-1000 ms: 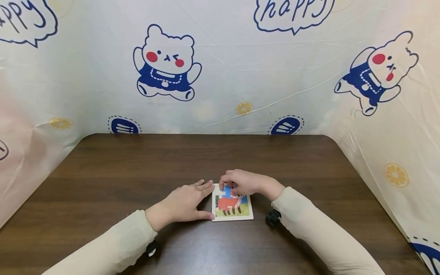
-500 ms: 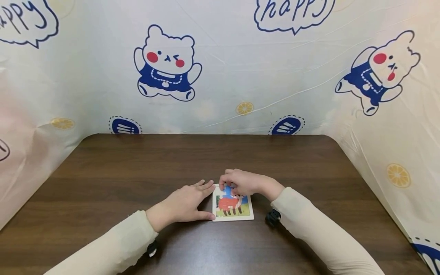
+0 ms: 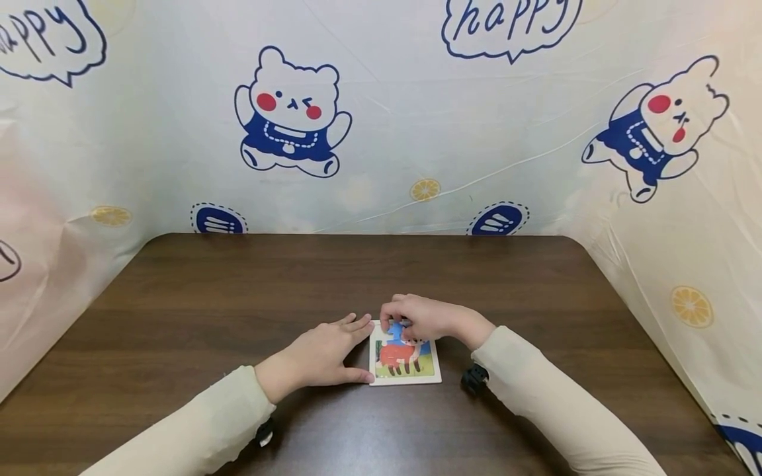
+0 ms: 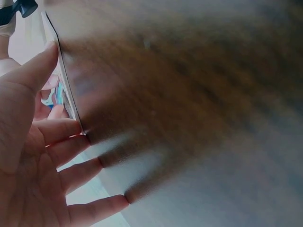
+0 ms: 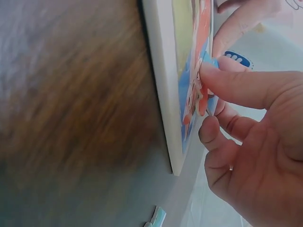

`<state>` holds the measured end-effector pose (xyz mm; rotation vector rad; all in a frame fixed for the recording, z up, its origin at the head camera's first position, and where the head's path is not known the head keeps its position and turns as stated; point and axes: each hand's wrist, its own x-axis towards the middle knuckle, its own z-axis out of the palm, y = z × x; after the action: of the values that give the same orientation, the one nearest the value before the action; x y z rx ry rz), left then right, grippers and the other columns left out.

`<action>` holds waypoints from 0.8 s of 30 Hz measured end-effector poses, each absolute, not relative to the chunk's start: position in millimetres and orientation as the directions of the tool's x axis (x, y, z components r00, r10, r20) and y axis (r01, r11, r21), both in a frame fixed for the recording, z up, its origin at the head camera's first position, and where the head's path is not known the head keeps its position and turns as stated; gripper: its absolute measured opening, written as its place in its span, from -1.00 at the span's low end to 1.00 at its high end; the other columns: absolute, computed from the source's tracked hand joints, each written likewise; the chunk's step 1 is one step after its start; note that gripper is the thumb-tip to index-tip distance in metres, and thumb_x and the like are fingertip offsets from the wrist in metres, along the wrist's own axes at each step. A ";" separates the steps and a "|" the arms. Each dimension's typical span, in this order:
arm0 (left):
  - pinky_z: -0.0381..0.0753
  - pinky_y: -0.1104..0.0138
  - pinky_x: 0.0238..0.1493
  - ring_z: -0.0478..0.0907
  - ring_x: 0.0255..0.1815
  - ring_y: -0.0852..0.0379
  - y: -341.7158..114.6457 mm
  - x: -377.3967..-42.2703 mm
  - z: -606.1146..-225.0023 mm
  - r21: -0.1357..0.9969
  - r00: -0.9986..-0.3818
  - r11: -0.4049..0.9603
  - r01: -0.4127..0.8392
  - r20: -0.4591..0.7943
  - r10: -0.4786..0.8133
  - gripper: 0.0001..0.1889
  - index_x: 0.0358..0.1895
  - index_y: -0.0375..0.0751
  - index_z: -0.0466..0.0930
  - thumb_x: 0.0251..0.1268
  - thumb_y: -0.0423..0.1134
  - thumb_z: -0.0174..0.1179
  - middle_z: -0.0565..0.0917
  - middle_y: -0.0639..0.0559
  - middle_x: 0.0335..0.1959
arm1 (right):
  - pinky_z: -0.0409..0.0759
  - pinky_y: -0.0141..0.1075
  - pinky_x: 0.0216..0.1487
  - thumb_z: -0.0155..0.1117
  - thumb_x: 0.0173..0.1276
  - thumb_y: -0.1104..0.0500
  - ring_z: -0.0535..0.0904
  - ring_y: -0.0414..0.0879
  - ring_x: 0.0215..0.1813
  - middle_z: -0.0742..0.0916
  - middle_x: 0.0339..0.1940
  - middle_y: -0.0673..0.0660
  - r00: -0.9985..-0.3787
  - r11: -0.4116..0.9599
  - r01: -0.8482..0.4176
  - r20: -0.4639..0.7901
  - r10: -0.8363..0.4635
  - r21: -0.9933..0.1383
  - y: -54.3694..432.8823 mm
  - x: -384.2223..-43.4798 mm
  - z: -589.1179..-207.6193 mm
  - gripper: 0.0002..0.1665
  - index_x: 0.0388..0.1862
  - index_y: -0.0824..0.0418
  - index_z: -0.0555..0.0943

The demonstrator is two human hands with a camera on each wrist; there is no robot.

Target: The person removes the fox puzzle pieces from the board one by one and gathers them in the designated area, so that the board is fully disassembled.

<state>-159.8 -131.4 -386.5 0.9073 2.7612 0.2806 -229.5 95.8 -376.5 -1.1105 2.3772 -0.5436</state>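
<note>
A small square jigsaw puzzle (image 3: 405, 357) in a white frame lies on the table, its picture a red-orange animal on green and blue. My left hand (image 3: 318, 354) rests at its left edge, fingers straight and spread, with the thumb at the near corner and fingertips by the far one. Above the puzzle's far part, my right hand (image 3: 431, 316) pinches a blue and orange puzzle piece (image 5: 202, 101) between thumb and fingers. In the right wrist view the piece stands tilted against the picture; whether it is seated in the board I cannot tell.
Brown wooden table (image 3: 238, 284) surrounds the puzzle. A small flat piece with a teal face (image 5: 158, 217) lies beyond the frame in the right wrist view. A printed cloth backdrop (image 3: 387, 132) rises behind the table and along both sides.
The piece in my right fingers has shifted slightly over the puzzle's upper part. My left hand keeps its place at the frame, and the whole head view has drifted a little.
</note>
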 end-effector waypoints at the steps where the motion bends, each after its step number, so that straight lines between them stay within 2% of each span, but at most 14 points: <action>1: 0.48 -0.07 0.32 0.24 0.54 -0.20 -131.4 -159.9 -386.3 0.249 -0.784 0.790 0.560 -0.149 0.603 -0.06 0.50 -0.19 0.27 0.17 0.35 0.25 0.29 -0.11 0.53 | 0.52 -0.21 0.07 0.27 0.37 0.37 0.45 -0.10 -0.03 0.57 -0.09 0.06 -0.569 0.593 -0.606 -0.233 -0.789 -0.530 95.8 -229.4 -376.5 -0.74 -0.08 0.04 0.58; 7: 0.49 -0.07 0.31 0.27 0.52 -0.21 -130.7 -160.5 -385.2 0.251 -0.783 0.788 0.562 -0.146 0.605 -0.06 0.49 -0.20 0.30 0.16 0.32 0.28 0.31 -0.12 0.52 | 0.51 -0.26 0.00 0.21 0.38 0.42 0.48 -0.09 -0.09 0.63 -0.13 0.05 -0.565 0.561 -0.595 -0.197 -0.801 -0.575 97.7 -229.5 -377.5 -0.73 -0.08 0.09 0.61; 14: 0.50 -0.06 0.31 0.28 0.51 -0.20 -130.4 -160.0 -386.5 0.239 -0.778 0.780 0.578 -0.126 0.615 -0.06 0.48 -0.20 0.31 0.16 0.35 0.25 0.33 -0.12 0.51 | 0.53 -0.39 -0.20 0.17 0.41 0.42 0.52 -0.16 -0.24 0.68 -0.23 0.05 -0.581 0.531 -0.559 -0.155 -0.799 -0.637 102.3 -231.1 -377.7 -0.75 -0.08 0.14 0.65; 24: 0.51 -0.02 0.31 0.30 0.50 -0.21 -131.8 -161.4 -388.0 0.216 -0.773 0.776 0.593 -0.118 0.624 -0.05 0.47 -0.21 0.32 0.16 0.38 0.23 0.33 -0.12 0.51 | 0.52 -0.42 -0.20 0.25 0.39 0.37 0.49 -0.19 -0.28 0.67 -0.27 0.05 -0.606 0.538 -0.547 -0.139 -0.783 -0.641 103.8 -231.4 -372.2 -0.79 -0.07 0.14 0.66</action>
<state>-161.4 -131.8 -388.0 0.9634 2.7858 0.2486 -231.4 103.8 -372.2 -1.0862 2.3665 -0.7793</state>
